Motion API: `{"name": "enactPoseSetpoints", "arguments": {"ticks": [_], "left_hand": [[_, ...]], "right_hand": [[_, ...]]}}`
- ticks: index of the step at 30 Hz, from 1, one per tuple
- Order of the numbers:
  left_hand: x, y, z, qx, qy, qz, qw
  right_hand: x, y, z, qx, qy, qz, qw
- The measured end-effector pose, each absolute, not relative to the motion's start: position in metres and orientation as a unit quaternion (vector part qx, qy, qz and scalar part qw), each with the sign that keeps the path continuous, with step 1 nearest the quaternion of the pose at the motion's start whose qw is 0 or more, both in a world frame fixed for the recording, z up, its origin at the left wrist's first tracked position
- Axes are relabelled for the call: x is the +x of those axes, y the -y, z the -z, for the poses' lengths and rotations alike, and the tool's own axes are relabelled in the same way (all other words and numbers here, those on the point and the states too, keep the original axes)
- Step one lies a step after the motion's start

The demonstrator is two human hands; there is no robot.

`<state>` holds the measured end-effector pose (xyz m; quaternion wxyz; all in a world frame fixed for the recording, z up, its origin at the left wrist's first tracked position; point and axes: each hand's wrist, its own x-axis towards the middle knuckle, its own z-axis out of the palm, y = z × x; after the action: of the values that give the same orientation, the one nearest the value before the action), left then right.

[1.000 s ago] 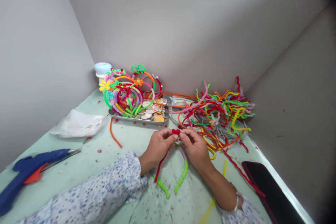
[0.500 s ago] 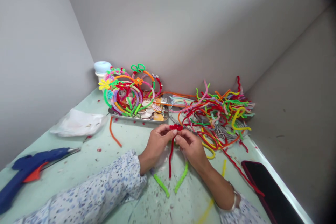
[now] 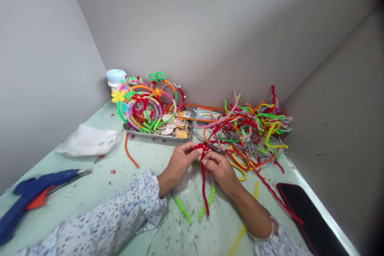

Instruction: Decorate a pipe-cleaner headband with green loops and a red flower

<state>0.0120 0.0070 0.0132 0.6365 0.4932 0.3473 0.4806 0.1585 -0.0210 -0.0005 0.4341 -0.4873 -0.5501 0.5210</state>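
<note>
From the head view, we are pinching a red pipe cleaner (image 3: 204, 176) between both hands: left hand (image 3: 179, 164) and right hand (image 3: 220, 170) each closed on its looped top, its tail hanging toward us over the table (image 3: 144, 160). The tray (image 3: 156, 134) behind is holding headbands (image 3: 144, 102) and shells (image 3: 175, 125).
</note>
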Motion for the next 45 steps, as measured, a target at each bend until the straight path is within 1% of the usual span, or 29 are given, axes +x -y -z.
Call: {"name": "enactPoseSetpoints", "arguments": {"ticks": [8, 13, 18, 27, 34, 41, 45], "left_hand": [[0.0115, -0.0064, -0.0176, 0.511, -0.384, -0.466, 0.612], [0.0107, -0.0082, -0.0159, 0.513, -0.393, -0.468, 0.603], [0.0113, -0.009, -0.0149, 0.522, -0.402, -0.457, 0.597], [0.0137, -0.009, -0.0137, 0.53, -0.423, -0.479, 0.558], [0.0149, -0.0087, -0.0162, 0.494, -0.421, -0.493, 0.579], [0.0138, -0.0102, -0.0147, 0.463, -0.42, -0.494, 0.604], [0.0126, -0.0102, -0.0127, 0.451, -0.404, -0.494, 0.624]], "right_hand": [[0.1623, 0.02, -0.0007, -0.46, 0.543, -0.559, 0.425], [0.1634, 0.0189, 0.0022, -0.471, 0.548, -0.528, 0.446], [0.1622, 0.0194, -0.0003, -0.486, 0.563, -0.496, 0.448], [0.1611, 0.0214, -0.0008, -0.496, 0.542, -0.503, 0.456], [0.1552, 0.0208, -0.0034, -0.517, 0.59, -0.395, 0.478], [0.1581, 0.0222, 0.0022, -0.502, 0.609, -0.365, 0.494], [0.1587, 0.0237, 0.0033, -0.507, 0.649, -0.217, 0.524]]}}
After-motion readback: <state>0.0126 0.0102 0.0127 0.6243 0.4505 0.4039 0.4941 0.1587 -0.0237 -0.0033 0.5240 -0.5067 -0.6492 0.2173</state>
